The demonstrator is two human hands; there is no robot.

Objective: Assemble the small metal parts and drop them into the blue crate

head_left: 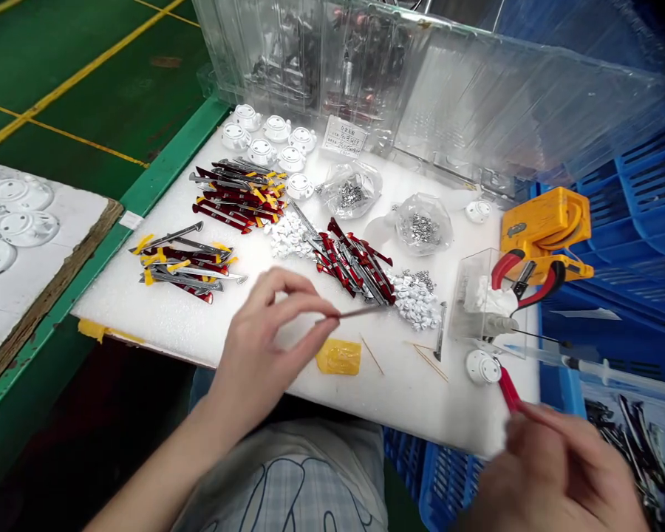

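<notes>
1. As the left hand (271, 325) hangs above the tabletop (116, 295), its thumb and forefinger pinch a slim dark strip (360, 312), and that strip points toward the right!
2. Its far end reaches the near edge of a pile of red and grey strips (349, 258); whether they touch, I can't call it.
3. Over to the right hand (559, 465), blurred and low in the corner, closed around a red-handled tool (508, 389).
4. That tool's tip sits right at a white round part (483, 367) near the tabletop's right side; contact is too close to judge.
5. Below the slim strip lie a yellow patch (339, 357) and a thin wooden stick (372, 355), with a lone metal strip (440, 332) farther right.
6. Small white pieces (418, 310) crowd the pile's right end, and two plastic bags of metal bits, one here (352, 190), stand behind.
7. Out left, two bundles with yellow tabs, the nearer one (185, 262) loosely fanned; on the right, a yellow tape dispenser (546, 229) beside a clear box (457, 295)!
</notes>
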